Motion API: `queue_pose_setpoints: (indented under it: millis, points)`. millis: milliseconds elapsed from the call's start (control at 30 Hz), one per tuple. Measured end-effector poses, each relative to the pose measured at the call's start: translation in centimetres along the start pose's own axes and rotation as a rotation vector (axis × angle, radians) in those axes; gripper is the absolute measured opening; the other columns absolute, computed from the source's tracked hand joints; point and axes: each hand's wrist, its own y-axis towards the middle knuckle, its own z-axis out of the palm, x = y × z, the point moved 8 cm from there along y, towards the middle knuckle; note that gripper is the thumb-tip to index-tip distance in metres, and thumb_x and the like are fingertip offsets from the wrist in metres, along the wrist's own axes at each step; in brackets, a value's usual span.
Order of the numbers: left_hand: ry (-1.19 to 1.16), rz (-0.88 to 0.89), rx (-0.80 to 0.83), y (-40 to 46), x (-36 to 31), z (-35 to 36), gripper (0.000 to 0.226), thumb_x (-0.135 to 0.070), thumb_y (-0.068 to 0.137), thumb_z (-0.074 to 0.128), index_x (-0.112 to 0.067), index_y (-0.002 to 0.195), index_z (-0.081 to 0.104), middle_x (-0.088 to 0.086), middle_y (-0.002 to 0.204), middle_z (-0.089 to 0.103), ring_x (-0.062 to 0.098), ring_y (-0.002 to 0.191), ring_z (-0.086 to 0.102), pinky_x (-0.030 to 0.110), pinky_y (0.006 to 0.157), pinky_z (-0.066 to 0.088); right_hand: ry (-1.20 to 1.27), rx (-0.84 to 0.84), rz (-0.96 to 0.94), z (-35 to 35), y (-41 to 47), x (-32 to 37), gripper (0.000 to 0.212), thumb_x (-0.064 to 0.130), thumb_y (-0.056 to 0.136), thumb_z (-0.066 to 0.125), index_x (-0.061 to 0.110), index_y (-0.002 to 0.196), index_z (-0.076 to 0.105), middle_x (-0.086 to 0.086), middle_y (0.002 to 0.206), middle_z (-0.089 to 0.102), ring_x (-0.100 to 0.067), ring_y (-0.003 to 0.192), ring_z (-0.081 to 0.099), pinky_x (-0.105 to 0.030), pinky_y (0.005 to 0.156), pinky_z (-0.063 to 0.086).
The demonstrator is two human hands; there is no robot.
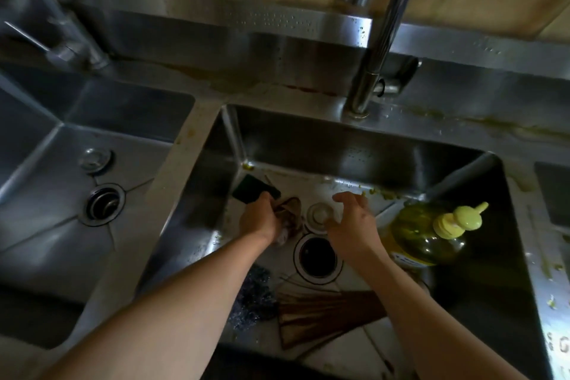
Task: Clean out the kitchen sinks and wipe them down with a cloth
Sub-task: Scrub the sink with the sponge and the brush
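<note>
The left hand (258, 219) is down in the right-hand stainless steel sink basin (339, 145), its fingers curled round a crumpled brownish cloth (290, 210) that bunches out from under the palm toward the drain; the fingertips also reach the edge of a dark green rectangular scouring sponge (254, 191) lying on the basin floor near the back left corner. The right hand (354, 219) hovers with fingers spread and loosely bent, holding nothing, just over and beside a round metal drain stopper (320, 213); whether it touches the stopper cannot be told. Just in front of the stopper sits the open round drain hole (317, 257) with its steel ring.

In the same basin, a yellow-green transparent bottle of liquid with a pale yellow pump cap (431, 231) lies on its side against the right wall. A bundle of dark brown chopsticks (327, 311) lies across the near floor, and a dark metal scouring pad (253, 296) rests beside it, partly hidden by the left forearm. Small yellowish-green food scraps (379, 193) dot the back of the floor.

The left-hand steel sink basin (123, 108) holds its own drain (103, 203) and a small round metal stopper (95, 159) behind it. A tall chrome tap (376, 49) rises behind the right basin
</note>
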Motion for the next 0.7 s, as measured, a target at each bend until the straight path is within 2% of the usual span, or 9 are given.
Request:
queue_pose_setpoints:
  millis: [133,233,367,467,567,700]
  points:
    - [-0.131,-0.022,0.049,1.6,-0.9,2.5,0.023,-0.016,0.091,0.056,-0.011,0.113,0.052,0.015,0.115,0.06,0.032,0.105,0.057,0.035,0.085,0.045,0.0,-0.003,0.014,0.8,1.2,-1.5,0.045,0.008,0.087,0.055,0.017,0.13,0.046,-0.007,0.135,0.036,-0.03,0.119,0.046,-0.044,0.096,0.047]
    - [-0.198,0.015,0.067,3.2,-2.5,4.0,0.031,-0.016,0.09,0.057,-0.012,0.121,0.052,0.015,0.121,0.059,0.033,0.113,0.056,0.036,0.091,0.045,0.015,-0.007,0.032,1.4,2.3,-2.5,0.045,0.008,0.087,0.053,0.017,0.131,0.045,-0.006,0.134,0.036,-0.029,0.117,0.047,-0.044,0.094,0.049]
    - [-0.205,0.029,0.118,5.0,-3.2,6.0,0.034,-0.015,0.091,0.055,-0.015,0.125,0.052,0.014,0.123,0.058,0.032,0.114,0.055,0.031,0.092,0.043,0.026,-0.001,0.044,2.3,3.4,-3.4,0.046,0.009,0.087,0.053,0.018,0.132,0.043,-0.006,0.134,0.036,-0.03,0.117,0.049,-0.045,0.096,0.046]
    - [-0.176,0.026,0.212,5.6,-2.7,6.9,0.049,-0.014,0.092,0.053,-0.02,0.139,0.042,0.013,0.137,0.049,0.03,0.123,0.049,0.028,0.099,0.038,0.025,-0.003,0.05,2.8,3.9,-3.6,0.047,0.01,0.087,0.053,0.017,0.132,0.042,-0.006,0.134,0.036,-0.03,0.117,0.048,-0.043,0.097,0.046]
    - [-0.174,0.061,0.21,5.6,-2.0,6.0,0.056,-0.014,0.09,0.056,-0.022,0.143,0.037,0.011,0.141,0.046,0.029,0.126,0.047,0.03,0.102,0.037,0.029,0.002,0.05,3.2,4.2,-3.4,0.049,0.012,0.087,0.056,0.019,0.133,0.042,-0.004,0.134,0.037,-0.028,0.119,0.046,-0.042,0.097,0.046]
    - [-0.118,0.064,0.133,5.7,0.7,3.4,0.055,-0.015,0.088,0.06,-0.022,0.139,0.041,0.01,0.138,0.047,0.029,0.121,0.051,0.031,0.091,0.043,0.007,0.029,0.0,4.6,4.6,-1.4,0.051,0.016,0.085,0.059,0.016,0.133,0.042,-0.006,0.129,0.04,-0.026,0.117,0.046,-0.035,0.095,0.045]
